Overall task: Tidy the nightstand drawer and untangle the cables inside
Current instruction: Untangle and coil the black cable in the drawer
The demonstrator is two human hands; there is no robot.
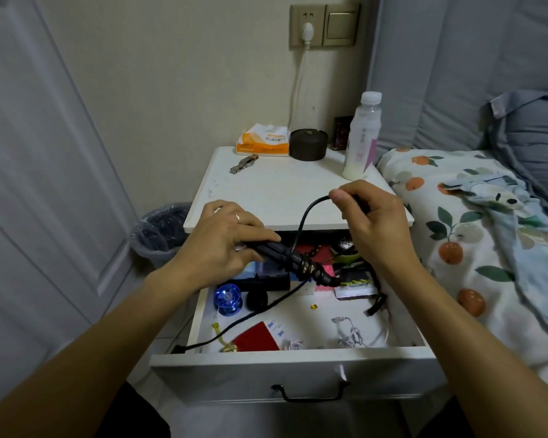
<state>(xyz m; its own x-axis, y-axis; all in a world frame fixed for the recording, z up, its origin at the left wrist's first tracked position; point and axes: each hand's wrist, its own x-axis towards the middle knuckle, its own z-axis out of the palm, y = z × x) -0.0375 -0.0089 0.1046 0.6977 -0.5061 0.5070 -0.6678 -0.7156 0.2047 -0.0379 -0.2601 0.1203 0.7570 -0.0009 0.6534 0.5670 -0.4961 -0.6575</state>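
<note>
Both hands' fingers grip the black cable above the cluttered drawer.

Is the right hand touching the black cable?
Touching. In the head view, the right hand pinches the black cable between thumb and fingers, above the open drawer.

Soft, dim indoor light with a cool grey-green cast falls evenly with only faint shadows, no glare, slight overall softness, and wide-angle bending of straight lines toward the edges.
</note>
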